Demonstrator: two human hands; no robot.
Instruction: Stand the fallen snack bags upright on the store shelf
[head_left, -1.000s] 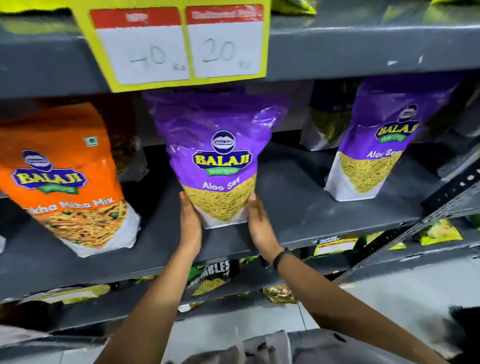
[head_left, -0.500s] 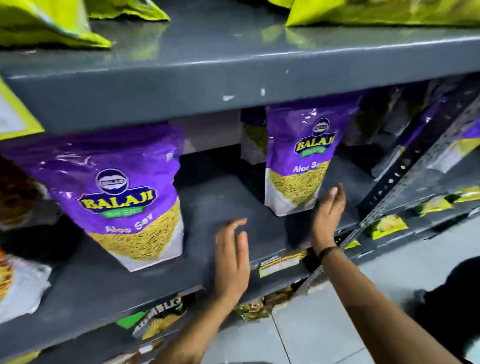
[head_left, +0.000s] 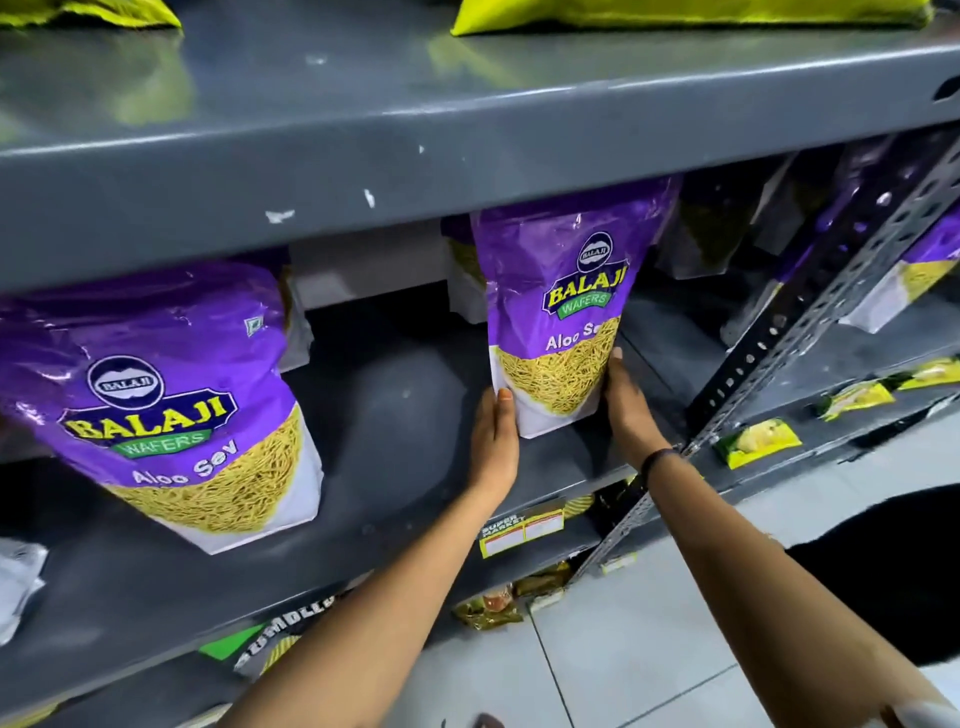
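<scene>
A purple Aloo Sev bag stands upright on the grey middle shelf, right of centre. My left hand presses against its lower left corner, and my right hand holds its lower right side, so both hands clasp the bag's base. A second purple Aloo Sev bag stands upright at the left of the same shelf, apart from both hands. More purple bags sit behind in shadow; their pose is unclear.
A grey upper shelf with yellow-green bags overhangs close above the bag tops. A perforated metal upright rises at the right. Small yellow packets lie on the neighbouring shelf. Lower shelves hold more packets above a tiled floor.
Both hands let go of the left purple bag, moved right across the shelf, and now clasp the base of the right purple bag. The view has shifted right.
</scene>
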